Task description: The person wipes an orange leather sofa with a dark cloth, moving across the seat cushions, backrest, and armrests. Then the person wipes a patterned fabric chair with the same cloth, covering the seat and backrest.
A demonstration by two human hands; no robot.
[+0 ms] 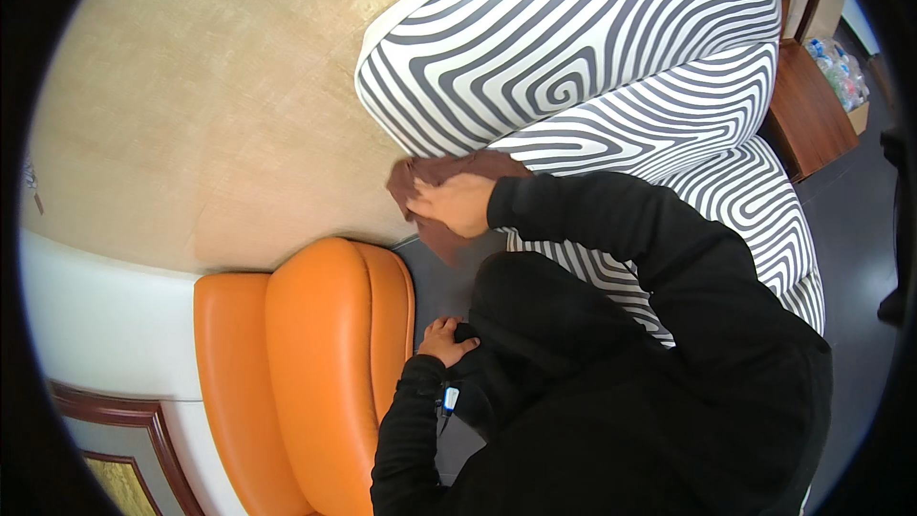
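Note:
My right hand (458,204) is on a brown cloth (458,169), which is bunched under the palm and fingers. The cloth lies against the end of a black-and-white swirl-patterned sofa (616,132), and its lower corner hangs blurred over the dark floor. Resting on my black-clad knee, my left hand (448,344) holds nothing and has its thumb spread from the fingers. The front edge of an orange armchair (326,365) is close beside that hand.
A beige wall (208,107) runs behind both seats. At the far right are a wooden chair (813,111) and a bag of plastic bottles (839,75) over a cardboard box. A framed panel (118,408) shows at lower left. Dark floor (440,279) lies between the seats.

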